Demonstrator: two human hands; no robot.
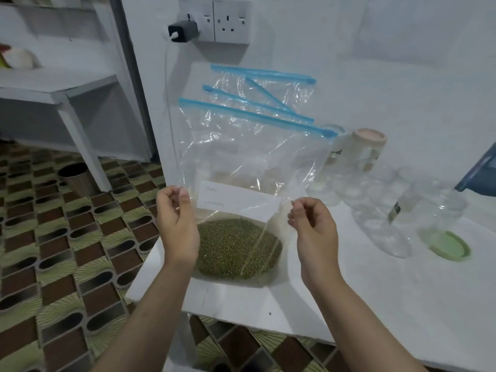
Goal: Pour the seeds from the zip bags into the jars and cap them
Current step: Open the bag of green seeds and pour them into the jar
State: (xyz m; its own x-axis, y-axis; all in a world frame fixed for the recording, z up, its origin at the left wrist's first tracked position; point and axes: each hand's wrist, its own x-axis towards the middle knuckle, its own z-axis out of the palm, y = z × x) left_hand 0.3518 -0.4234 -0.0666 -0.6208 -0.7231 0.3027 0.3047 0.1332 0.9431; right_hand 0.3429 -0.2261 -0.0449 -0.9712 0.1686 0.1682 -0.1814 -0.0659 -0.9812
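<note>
A clear zip bag (249, 162) with a blue zip strip stands upright on the white table (375, 304), green seeds (237, 249) pooled in its bottom. My left hand (175, 224) pinches the bag's left side and my right hand (312, 224) pinches its right side, both just above the seeds. Behind it two more clear zip bags (268, 95) lean on the wall. Right of the bag are several clear jars (375, 210), some lying down, a green lid (449, 244) and a jar with a beige cap (369, 146).
A double wall socket (232, 20) with a plugged charger (182, 30) and a hanging cable is above the bags. A metal cup (73, 177) stands on the patterned floor at left, beside a grey shelf unit (61, 92). A blue object (480, 173) pokes in at the right edge.
</note>
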